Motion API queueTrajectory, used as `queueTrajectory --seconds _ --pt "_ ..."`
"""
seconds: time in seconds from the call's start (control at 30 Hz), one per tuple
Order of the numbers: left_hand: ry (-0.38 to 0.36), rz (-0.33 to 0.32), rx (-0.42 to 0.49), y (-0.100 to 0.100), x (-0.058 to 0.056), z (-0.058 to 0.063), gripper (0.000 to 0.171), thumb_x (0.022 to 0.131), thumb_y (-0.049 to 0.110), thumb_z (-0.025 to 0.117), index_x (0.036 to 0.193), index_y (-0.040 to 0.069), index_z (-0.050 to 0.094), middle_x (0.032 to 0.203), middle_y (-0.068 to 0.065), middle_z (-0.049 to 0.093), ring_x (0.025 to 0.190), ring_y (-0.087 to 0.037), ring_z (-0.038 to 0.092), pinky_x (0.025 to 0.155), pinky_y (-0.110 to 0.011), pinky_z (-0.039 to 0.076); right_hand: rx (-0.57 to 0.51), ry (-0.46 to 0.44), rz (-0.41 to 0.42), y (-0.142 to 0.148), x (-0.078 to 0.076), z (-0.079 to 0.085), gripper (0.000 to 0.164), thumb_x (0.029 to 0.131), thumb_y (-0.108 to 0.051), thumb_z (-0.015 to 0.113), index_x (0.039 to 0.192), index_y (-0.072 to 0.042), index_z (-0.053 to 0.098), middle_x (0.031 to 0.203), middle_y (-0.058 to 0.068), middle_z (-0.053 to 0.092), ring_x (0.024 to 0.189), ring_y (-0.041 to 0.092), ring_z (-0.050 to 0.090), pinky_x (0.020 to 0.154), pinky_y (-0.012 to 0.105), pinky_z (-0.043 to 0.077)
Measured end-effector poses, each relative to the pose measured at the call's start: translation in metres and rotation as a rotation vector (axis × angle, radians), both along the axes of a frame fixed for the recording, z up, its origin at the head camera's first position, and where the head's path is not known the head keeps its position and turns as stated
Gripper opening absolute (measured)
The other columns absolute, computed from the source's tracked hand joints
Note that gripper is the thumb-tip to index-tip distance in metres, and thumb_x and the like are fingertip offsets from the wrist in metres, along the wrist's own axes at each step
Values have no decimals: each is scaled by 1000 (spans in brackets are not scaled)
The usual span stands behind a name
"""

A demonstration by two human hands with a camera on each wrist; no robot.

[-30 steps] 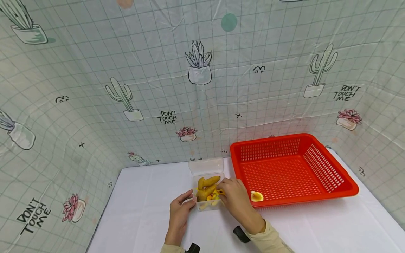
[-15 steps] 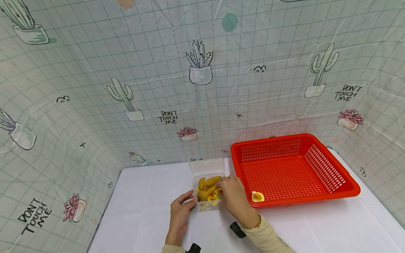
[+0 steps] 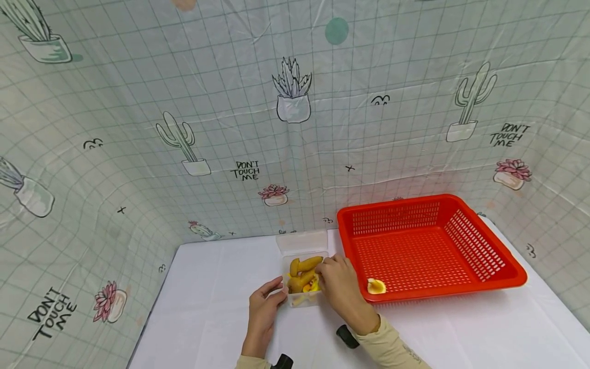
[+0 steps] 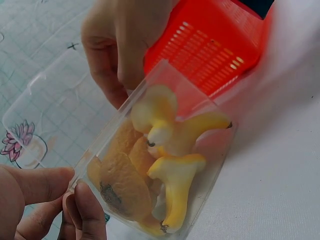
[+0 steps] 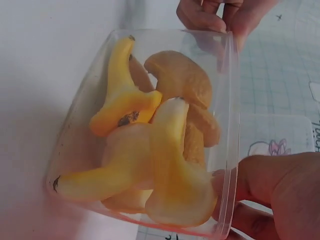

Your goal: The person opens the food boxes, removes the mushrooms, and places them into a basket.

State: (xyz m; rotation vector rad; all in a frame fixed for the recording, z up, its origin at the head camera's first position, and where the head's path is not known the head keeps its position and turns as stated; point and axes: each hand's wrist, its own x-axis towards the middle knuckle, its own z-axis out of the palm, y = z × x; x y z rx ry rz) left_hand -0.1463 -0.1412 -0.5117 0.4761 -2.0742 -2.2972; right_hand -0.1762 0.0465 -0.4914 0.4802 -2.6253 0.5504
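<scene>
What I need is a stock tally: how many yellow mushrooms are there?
4 visible: one yellow mushroom in the red basket, three in the clear box. In the right-wrist view they are the upper-left one, lower-left one and lower-middle one. More may be hidden.

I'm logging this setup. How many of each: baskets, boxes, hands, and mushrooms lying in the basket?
Basket: 1
Box: 1
Left hand and right hand: 2
Mushroom in the basket: 1
Total: 5
</scene>
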Motion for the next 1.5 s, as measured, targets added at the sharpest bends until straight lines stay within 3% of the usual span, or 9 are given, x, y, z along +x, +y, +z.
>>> queueTrajectory --seconds 0.17,0.4,0.7,1.1,1.5 --pt "3 -3 7 1 0 0 46 91 -6 73 135 -18 61 109 -9 64 80 -6 65 74 -17 59 12 -23 23 1 1 0 16 78 5 77 83 -9 82 83 5 73 84 26 59 81 42 53" --pt "5 -7 7 0 0 -2 46 91 -7 72 135 -18 61 109 -9 64 81 -6 65 74 -17 59 15 -3 13 2 3 0 15 84 4 80 86 -11 83 86 4 70 86 25 60 80 40 53" --pt "2 0 9 1 0 0 46 91 -7 73 135 -17 61 110 -10 64 82 -6 65 74 -17 59 -26 26 19 4 3 -2 19 80 6 84 80 -12 81 85 2 71 86 23 59 77 37 50" --pt "-2 2 -9 2 2 0 44 92 -7 72 133 -16 63 111 -14 62 85 -10 65 76 -19 60 -242 213 91 16 13 7 28 73 12 89 83 -11 77 89 0 72 88 22 63 79 38 54" --pt "-8 3 4 2 1 0 45 91 -8 71 134 -16 62 110 -13 62 84 -10 66 75 -19 60 -301 359 95 60 21 28 33 67 16 91 86 -8 79 92 2 75 92 24 66 82 41 53"
